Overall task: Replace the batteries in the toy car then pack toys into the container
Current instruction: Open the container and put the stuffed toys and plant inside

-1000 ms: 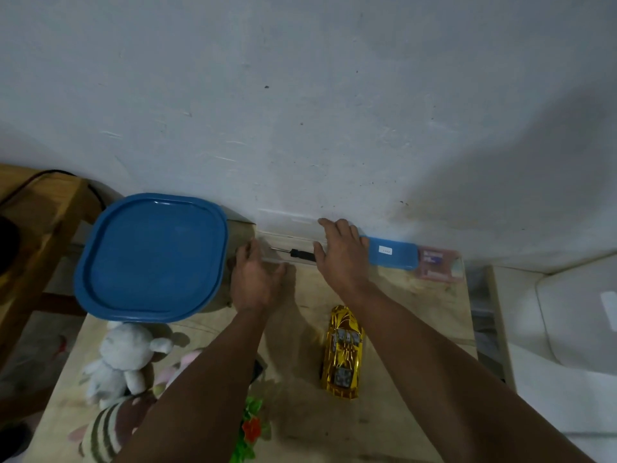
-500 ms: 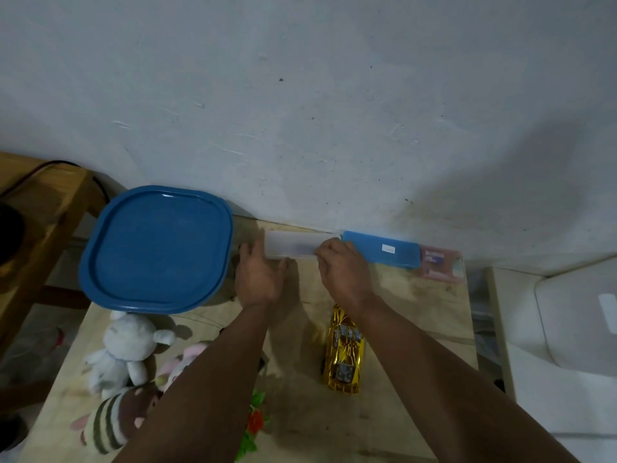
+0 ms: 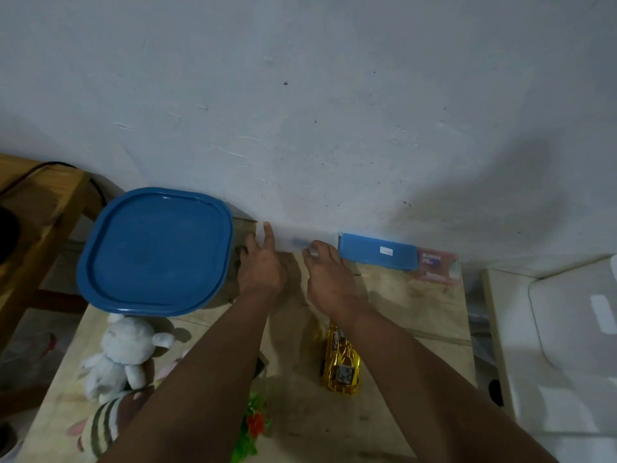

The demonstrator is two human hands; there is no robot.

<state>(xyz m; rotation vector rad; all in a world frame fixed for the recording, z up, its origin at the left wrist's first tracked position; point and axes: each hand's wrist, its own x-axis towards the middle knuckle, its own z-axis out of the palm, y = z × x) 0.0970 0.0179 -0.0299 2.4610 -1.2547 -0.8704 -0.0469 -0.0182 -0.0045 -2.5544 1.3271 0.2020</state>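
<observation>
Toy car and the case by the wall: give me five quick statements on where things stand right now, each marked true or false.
1. The gold toy car lies on the table, held by neither hand. True.
2. The blue lid is off the container and lies on the floor. False: it sits on the container at the table's back left.
3. Both hands are at the translucent case against the wall. True: the left hand and right hand touch it.
4. The white plush toy is packed in the container. False: it lies on the table in front of it.
5. The blue case part lies left of the hands. False: it lies to their right.
</observation>
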